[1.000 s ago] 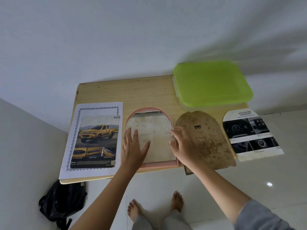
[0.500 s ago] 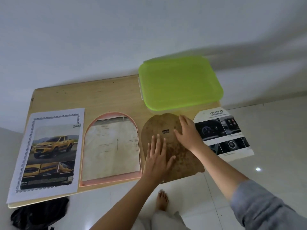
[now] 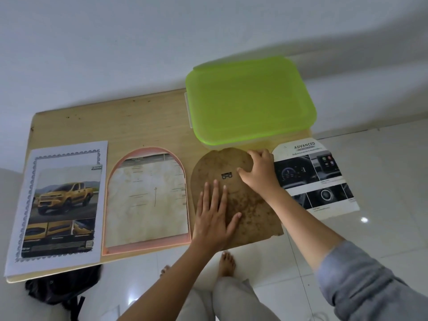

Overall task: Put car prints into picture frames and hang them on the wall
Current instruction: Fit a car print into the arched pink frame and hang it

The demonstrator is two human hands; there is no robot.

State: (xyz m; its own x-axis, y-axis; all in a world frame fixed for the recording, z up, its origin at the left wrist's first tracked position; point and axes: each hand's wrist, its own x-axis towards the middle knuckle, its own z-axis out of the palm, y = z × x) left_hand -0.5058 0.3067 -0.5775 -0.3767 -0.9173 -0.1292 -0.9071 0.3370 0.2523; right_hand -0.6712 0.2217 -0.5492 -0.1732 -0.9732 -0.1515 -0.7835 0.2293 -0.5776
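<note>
**Risk: backing board slipping off desk edge**

Backing board [image 3: 245, 205] overhangs the desk [image 3: 115, 126] front. Left hand [image 3: 214, 218] lies spread flat on it; right hand [image 3: 260, 173] curls over its top edge. Uneven pull could tip it floorward. Frame [image 3: 115, 172] lies beside it, cut print [image 3: 312, 177] at right.

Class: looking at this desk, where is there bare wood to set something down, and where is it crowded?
Bare wood lies along the back of the table, behind the yellow truck print and pink arched frame, left of the green lidded box. The front row is crowded.
</note>
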